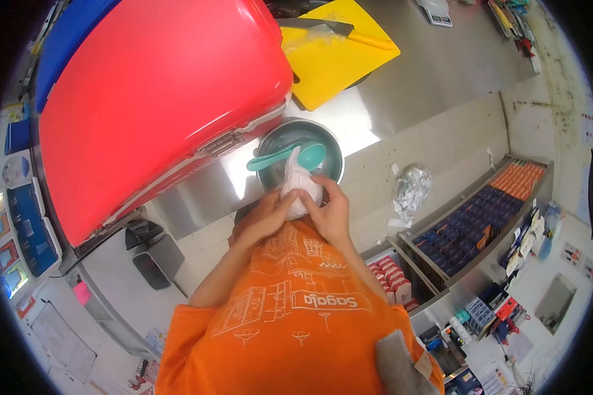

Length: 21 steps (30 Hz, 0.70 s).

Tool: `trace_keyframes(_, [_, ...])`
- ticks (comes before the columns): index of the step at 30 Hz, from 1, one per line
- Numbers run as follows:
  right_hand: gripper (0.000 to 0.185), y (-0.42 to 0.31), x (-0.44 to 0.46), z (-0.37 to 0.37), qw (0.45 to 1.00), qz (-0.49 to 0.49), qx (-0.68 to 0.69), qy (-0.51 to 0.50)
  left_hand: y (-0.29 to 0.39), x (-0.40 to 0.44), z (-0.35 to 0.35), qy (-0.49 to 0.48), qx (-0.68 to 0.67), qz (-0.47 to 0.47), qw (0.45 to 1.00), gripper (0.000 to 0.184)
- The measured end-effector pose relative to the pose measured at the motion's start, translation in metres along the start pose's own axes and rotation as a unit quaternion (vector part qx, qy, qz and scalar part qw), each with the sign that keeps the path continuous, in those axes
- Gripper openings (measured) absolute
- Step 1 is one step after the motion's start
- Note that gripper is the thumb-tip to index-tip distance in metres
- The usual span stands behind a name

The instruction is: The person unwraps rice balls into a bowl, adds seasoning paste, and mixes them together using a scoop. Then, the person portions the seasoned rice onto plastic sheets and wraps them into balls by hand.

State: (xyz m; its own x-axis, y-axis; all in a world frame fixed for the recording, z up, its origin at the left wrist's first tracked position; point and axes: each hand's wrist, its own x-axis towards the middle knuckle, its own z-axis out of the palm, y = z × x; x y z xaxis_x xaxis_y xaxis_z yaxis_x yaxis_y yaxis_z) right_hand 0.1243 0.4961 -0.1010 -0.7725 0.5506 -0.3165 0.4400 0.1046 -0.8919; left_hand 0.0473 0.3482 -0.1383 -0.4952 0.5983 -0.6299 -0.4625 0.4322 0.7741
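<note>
Close to my chest, a white, pointed bag or wrapped bundle [301,179] is pinched between my left hand [268,214] and my right hand [331,209]. Fingers of both hands are closed on its lower part, and the tips meet near its middle. Its narrow top points away from me, over a round metal pot [340,148]. A turquoise ladle [270,160] lies across the pot, its bowl just beside the bundle's tip. What the bundle contains is hidden.
A large red cooler [165,85] stands at the left. Beyond the pot, a yellow cutting board [323,72] carries a knife [356,34] on the steel counter [435,72]. A white scale [436,12] sits farther back. Boxes fill a rack [408,240] at the right.
</note>
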Motion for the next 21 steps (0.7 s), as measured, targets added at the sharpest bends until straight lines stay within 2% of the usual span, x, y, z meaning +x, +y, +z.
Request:
trace_keyframes(2, [0.036,0.010,0.004,0.004,0.997,-0.074,0.017,0.030,-0.017,0.005,-0.001,0.020,-0.001,-0.038,0.999,0.044])
trace_keyframes(5, [0.031,0.001,0.006,-0.006,0.969,-0.209,-0.127,0.035,-0.009,0.004,0.003,0.024,-0.026,-0.066,0.997,0.044])
trace_keyframes(8, [0.022,0.003,0.004,-0.004,0.969,-0.190,-0.141,0.074,0.019,0.003,0.010,-0.005,-0.037,0.012,0.999,0.043])
trace_keyframes(11, [0.014,0.013,0.007,-0.003,0.987,-0.100,-0.082,0.092,0.018,0.007,0.012,0.041,0.007,0.072,0.997,0.042])
trace_keyframes(14, [0.013,0.041,0.013,-0.002,0.981,0.086,0.156,0.077,0.014,0.012,0.003,0.047,-0.092,-0.013,0.995,0.041])
trace_keyframes(15, [0.017,0.050,0.017,-0.002,0.935,0.140,0.319,0.063,0.007,0.014,0.001,0.040,-0.140,-0.011,0.989,0.041])
trace_keyframes(18, [0.019,0.050,0.017,-0.003,0.804,0.228,0.543,0.084,-0.010,0.021,-0.006,0.023,-0.252,-0.025,0.967,0.041])
trace_keyframes(21, [0.014,0.032,0.020,-0.007,0.816,0.165,0.540,0.122,-0.009,0.016,-0.009,0.039,-0.275,-0.063,0.959,0.040])
